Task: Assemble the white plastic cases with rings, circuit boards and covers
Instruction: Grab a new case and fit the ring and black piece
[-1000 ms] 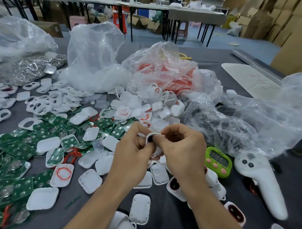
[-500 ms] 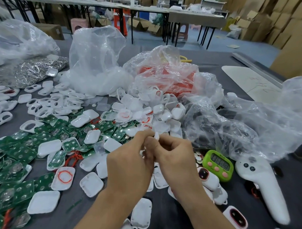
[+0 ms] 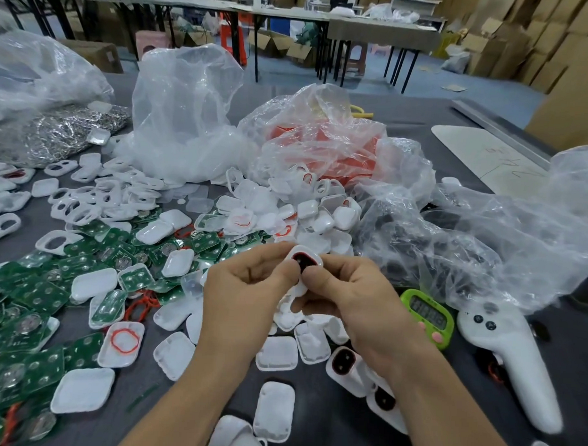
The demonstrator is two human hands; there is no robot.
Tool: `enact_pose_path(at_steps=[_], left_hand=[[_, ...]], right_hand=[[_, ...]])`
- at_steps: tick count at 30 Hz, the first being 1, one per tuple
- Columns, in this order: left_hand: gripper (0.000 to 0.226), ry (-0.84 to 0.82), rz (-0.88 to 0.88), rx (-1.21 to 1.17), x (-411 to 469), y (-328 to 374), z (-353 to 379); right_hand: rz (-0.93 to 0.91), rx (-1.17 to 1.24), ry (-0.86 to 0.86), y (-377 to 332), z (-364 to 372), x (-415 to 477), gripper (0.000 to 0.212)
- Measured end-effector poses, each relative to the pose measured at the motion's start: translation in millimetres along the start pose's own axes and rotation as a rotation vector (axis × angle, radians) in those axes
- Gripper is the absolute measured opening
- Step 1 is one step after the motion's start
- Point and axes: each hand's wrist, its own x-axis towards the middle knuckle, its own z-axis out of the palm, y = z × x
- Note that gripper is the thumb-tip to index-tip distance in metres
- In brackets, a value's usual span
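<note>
Left of the held case (image 3: 304, 260), left hand (image 3: 247, 288): fingers curled, thumb tip pressed on the case's left edge, pinching it.
Right of the held case, right hand (image 3: 353, 295): fingers curled under it, thumb on its lower front, gripping it too.
Held case: white, raised off the tabletop (image 3: 332, 434) between both hands, its dark, red-rimmed opening facing the camera.
Below the held case: loose white shells (image 3: 276, 352) lying on the tabletop, some partly hidden by the hands.
Below and right of the held case: finished cases (image 3: 344, 361) with dark openings, lying beside the right forearm.
Below and left of the held case: one shell with a red ring (image 3: 125, 339) lying in it.
Far left of the held case: green circuit boards (image 3: 33, 293) in a spread heap, mixed with more shells.
Right of the held case: green timer (image 3: 427, 316), then a white controller (image 3: 504, 357) just beyond it.
Behind the held case: clear bags (image 3: 186, 119), crumpled, one with orange contents.
</note>
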Motion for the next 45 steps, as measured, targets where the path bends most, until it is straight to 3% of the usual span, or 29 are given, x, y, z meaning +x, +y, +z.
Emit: enact_pose_path(at_steps=[4, 7, 11, 13, 15, 17, 19, 22, 28, 33, 37, 40, 42, 45], left_hand=[[0.018, -0.12, -0.175, -0.156, 6.0, -0.5, -5.3], [0.029, -0.224, -0.25, -0.213, 7.1, -7.1, -7.2], [0.021, -0.279, -0.313, -0.315, 7.9, -5.1, -7.4], [0.014, -0.122, -0.158, -0.042, 7.8, -9.4, -6.4], [0.023, -0.013, -0.023, 0.137, 3.7, -8.8, -1.8], [0.023, -0.09, -0.064, -0.004, -1.4, -6.6, 3.4], [0.029, -0.158, -0.158, -0.142, -3.3, -6.0, 7.0], [0.035, -0.15, -0.183, -0.164, -2.0, -8.4, 7.9], [0.042, -0.044, -0.203, -0.31, 5.8, -7.5, 0.4], [0.034, -0.128, -0.361, -0.455, 14.7, -3.0, -13.9], [0.03, -0.199, -0.44, -0.555, 19.0, -2.9, -16.1], [0.04, -0.236, -0.495, -0.611, 20.2, -2.7, -13.4], [0.042, -0.256, -0.531, -0.624, 20.5, -3.3, -12.4], [0.036, -0.279, -0.556, -0.634, 21.5, -5.3, -12.9]], right_hand=[[-0.031, -0.021, 0.075, 2.3, -3.3, 1.2, 0.006], [-0.009, 0.17, 0.121, 4.7, -5.1, 1.2, 0.026], [0.032, 0.335, 0.113, 0.3, -1.7, -1.6, 0.019], [0.004, 0.183, 0.239, 1.8, 2.8, -1.3, 0.012], [-0.1, -0.142, 0.436, 5.2, 7.2, -2.9, 0.009], [-0.231, -0.374, 0.561, 8.7, 12.6, -5.1, 0.01], [-0.3, -0.392, 0.602, 10.0, 15.4, -5.7, 0.018], [-0.317, -0.379, 0.561, 10.7, 16.1, -4.0, 0.033], [-0.289, -0.436, 0.323, 13.3, 16.5, -4.4, 0.043], [-0.288, -0.547, 0.205, 9.6, 14.1, -5.3, 0.052], [-0.247, -0.633, 0.123, 1.5, 9.3, -6.5, 0.044], [-0.26, -0.581, 0.296, -13.6, -15.5, -8.0, 0.025], [-0.201, -0.823, 0.411, -25.4, -41.5, -9.6, 0.015], [0.118, -1.272, 0.28, -32.6, -60.9, -11.7, 0.017]])
